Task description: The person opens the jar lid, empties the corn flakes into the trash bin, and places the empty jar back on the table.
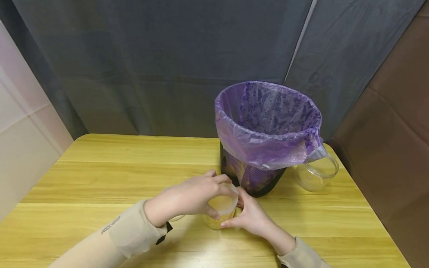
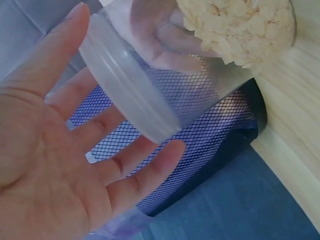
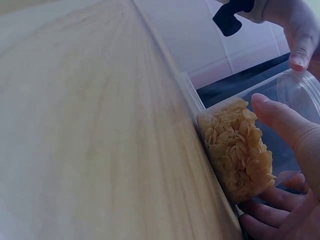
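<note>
A clear plastic jar with pale yellow flakes in its bottom stands on the table, a frosted lid on top. Over the lid, my left hand spreads its thumb and fingers round the rim, thumb on one side and fingers on the other, palm off the top. Low on the jar's side, my right hand grips the wall between thumb and fingers. The flakes fill only the lower part of the jar, as the right wrist view shows.
Just behind the jar stands a black mesh bin lined with a purple bag. A second clear jar is at the bin's right. Beneath my left wrist a clear round rim peeks out. Grey curtain closes off the back.
</note>
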A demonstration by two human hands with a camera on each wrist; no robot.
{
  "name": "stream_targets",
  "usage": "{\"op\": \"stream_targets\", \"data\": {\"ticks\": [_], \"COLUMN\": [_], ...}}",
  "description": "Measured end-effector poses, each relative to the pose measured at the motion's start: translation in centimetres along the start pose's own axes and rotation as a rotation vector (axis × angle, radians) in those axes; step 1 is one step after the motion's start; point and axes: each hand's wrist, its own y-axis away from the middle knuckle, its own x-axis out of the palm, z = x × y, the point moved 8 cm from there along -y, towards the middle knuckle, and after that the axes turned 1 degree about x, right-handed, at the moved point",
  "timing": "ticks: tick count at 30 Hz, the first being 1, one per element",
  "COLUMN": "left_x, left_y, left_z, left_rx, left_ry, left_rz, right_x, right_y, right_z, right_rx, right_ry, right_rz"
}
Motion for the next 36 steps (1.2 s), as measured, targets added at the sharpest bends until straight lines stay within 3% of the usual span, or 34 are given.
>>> {"op": "stream_targets", "data": {"ticks": [10,19,23,28,32,36], "left_x": [0.1,0.6,0.7,0.9,1.2,1.3], "left_y": [0.1,0.1,0.1,0.2,0.2,0.3], "left_z": [0.5,0.7,0.7,0.5,0.6,0.9], "left_rx": [0.013,-0.057,-0.077,-0.117,-0.149,-0.167], "left_ry": [0.030,-0.014,-0.063,-0.204,-0.242,-0.191], "left_rz": [-0.084,-0.143,-0.189,-0.264,-0.273,-0.255], "right_x": [-0.1,0.0,0.0,-0.1,-0.1,0.0], "right_y": [-0.1,-0.1,-0.1,-0.1,-0.1,-0.1], "right_z": [-0.2,-0.2,-0.1,-0.1,-0.1,-0.3], "right_rx": [0.003,0.000,-0.008,-0.011,-0.004,0.009], "right_ry": [0.001,0.003,0.002,0.002,0.009,0.012], "right_rz": [-0.004,-0.001,-0.001,0.002,-0.004,-0.006]}}
